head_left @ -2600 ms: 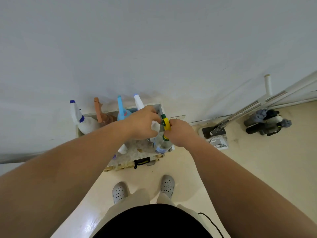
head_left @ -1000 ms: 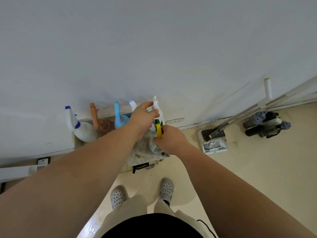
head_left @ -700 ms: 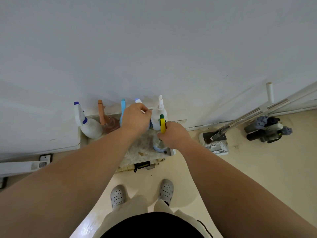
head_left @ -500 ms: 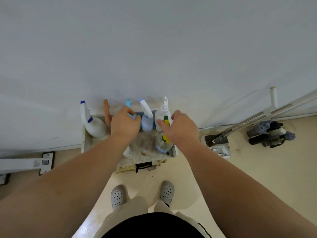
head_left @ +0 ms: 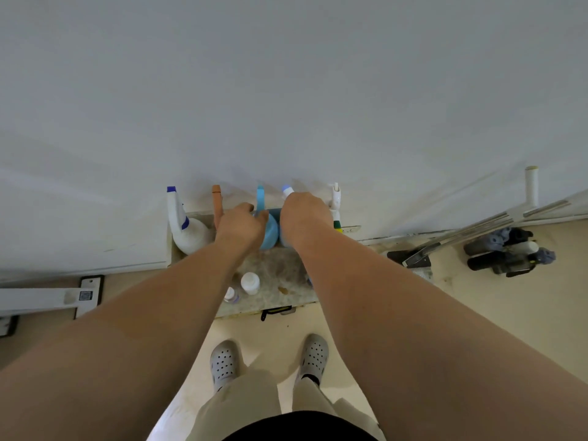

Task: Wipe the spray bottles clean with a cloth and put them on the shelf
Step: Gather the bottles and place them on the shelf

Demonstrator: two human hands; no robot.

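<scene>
A low stone-topped shelf [head_left: 280, 278] stands against the white wall. Along its back stand several spray bottles: a white one with a blue nozzle [head_left: 186, 229], an orange one [head_left: 216, 200], a light blue one [head_left: 270, 233], one with a white, blue-tipped head [head_left: 287, 190], a white one [head_left: 335, 194] and a green-and-yellow one [head_left: 337, 222]. My left hand [head_left: 241, 226] curls around the light blue bottle's neck. My right hand [head_left: 304, 218] closes over the body of the bottle with the white, blue-tipped head. I see no cloth.
Two small white-capped bottles [head_left: 250, 283] stand near the shelf's front edge. A floor mop [head_left: 413, 259] leans at the right beside dark cleaning tools [head_left: 506, 249]. A white bar [head_left: 41, 297] lies on the floor at the left. My shoes [head_left: 222, 364] are just before the shelf.
My right hand let go of the green-and-yellow bottle, which now stands at the shelf's right end, and moved left onto the white-headed bottle. My left hand released the white bottle and reached the light blue one.
</scene>
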